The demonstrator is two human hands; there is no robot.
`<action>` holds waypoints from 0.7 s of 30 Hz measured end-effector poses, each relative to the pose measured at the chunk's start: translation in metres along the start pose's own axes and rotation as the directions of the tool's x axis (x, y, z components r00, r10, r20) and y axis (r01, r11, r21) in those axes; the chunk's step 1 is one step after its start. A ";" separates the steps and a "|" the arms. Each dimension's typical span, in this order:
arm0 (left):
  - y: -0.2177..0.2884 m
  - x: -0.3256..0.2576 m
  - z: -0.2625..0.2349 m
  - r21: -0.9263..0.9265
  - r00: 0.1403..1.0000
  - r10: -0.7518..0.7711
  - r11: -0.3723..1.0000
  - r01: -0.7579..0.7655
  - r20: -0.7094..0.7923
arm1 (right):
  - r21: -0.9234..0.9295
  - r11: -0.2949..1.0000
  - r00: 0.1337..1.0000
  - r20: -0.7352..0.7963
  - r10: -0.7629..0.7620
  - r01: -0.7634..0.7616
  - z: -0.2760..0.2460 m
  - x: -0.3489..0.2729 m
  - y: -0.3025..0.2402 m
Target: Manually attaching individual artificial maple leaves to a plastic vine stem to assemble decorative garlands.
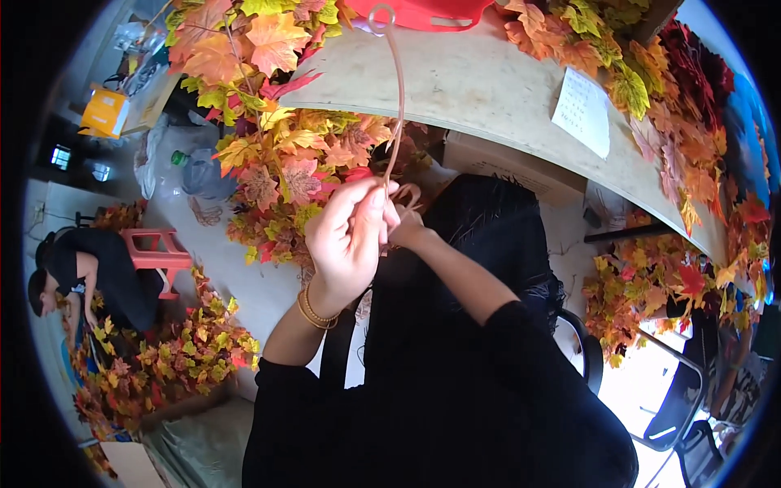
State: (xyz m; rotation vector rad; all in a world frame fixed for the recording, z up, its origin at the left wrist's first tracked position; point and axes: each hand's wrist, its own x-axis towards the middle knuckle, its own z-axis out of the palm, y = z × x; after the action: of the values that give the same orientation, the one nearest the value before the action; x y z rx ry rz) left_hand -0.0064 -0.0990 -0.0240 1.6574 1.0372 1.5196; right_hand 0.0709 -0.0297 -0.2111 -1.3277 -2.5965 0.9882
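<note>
My left hand [348,232] is raised in front of me, its thumb and fingers pinched on a thin brown plastic stem [399,98]. The stem rises from the fingers toward the table and ends at the top in a small round loop. Just behind and to the right, my right hand [408,230] is closed on a looped brown part [409,195] that looks like the same stem. The left hand partly hides its fingers. Left of my hands hangs a thick bunch of orange, yellow and red artificial maple leaves [297,167].
Across the front runs a pale table [455,73] bearing a red plastic container [431,12], a written paper sheet [582,110] and more leaf garlands. Below it stands a cardboard box [508,167]. At left, another person [106,272] bends over leaves near a red stool [159,248].
</note>
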 end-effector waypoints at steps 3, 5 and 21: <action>-0.016 0.015 -0.006 0.257 0.987 0.126 0.961 -0.098 -0.098 | 0.133 0.906 0.905 -0.089 0.415 -0.402 0.017 0.008 -0.007; -0.029 0.030 -0.015 0.440 0.957 0.246 0.884 -0.157 -0.153 | -0.105 0.952 0.957 -0.005 0.289 -0.288 0.013 0.002 -0.014; -0.076 0.008 0.002 0.418 0.986 0.101 0.896 -0.149 0.134 | 0.699 0.539 0.784 -0.611 0.109 0.470 -0.162 -0.084 -0.050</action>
State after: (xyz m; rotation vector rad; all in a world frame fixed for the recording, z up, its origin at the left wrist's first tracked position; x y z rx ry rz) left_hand -0.0133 -0.0559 -0.0865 2.1203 1.2926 1.3220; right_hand 0.1418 -0.0307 -0.0360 -0.8274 -1.3870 1.2458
